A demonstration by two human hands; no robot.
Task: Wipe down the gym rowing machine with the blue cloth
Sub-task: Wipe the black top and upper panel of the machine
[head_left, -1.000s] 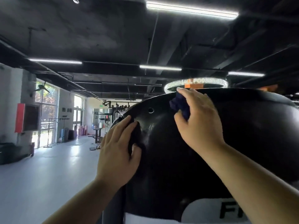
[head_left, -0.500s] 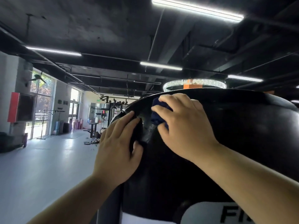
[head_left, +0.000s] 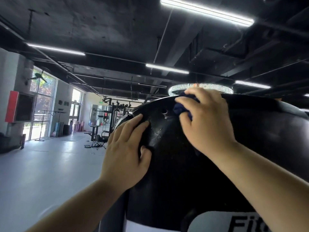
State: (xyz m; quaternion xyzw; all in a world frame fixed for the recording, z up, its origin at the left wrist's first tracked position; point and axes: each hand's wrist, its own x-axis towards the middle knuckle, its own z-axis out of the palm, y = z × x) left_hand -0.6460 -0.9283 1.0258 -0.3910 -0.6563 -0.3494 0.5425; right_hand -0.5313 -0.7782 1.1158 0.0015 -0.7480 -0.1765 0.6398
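Observation:
The rowing machine's big black rounded housing (head_left: 250, 148) fills the right and lower middle of the view, with a small hole (head_left: 164, 112) near its top and water drops on its surface. My right hand (head_left: 205, 121) presses a bunched dark blue cloth (head_left: 179, 108) against the housing's top rim; most of the cloth is hidden under my fingers. My left hand (head_left: 128, 148) grips the housing's left edge, thumb on the front face.
A white panel with black lettering (head_left: 242, 221) sits at the housing's bottom. Left of the machine lies a pale grey gym floor (head_left: 41, 164). Weight racks and a stool (head_left: 100, 129) stand far back. Windows (head_left: 40, 104) line the left wall.
My right hand with the cloth slid left toward the hole, then back right and up to the top rim. My left hand kept its hold on the left edge.

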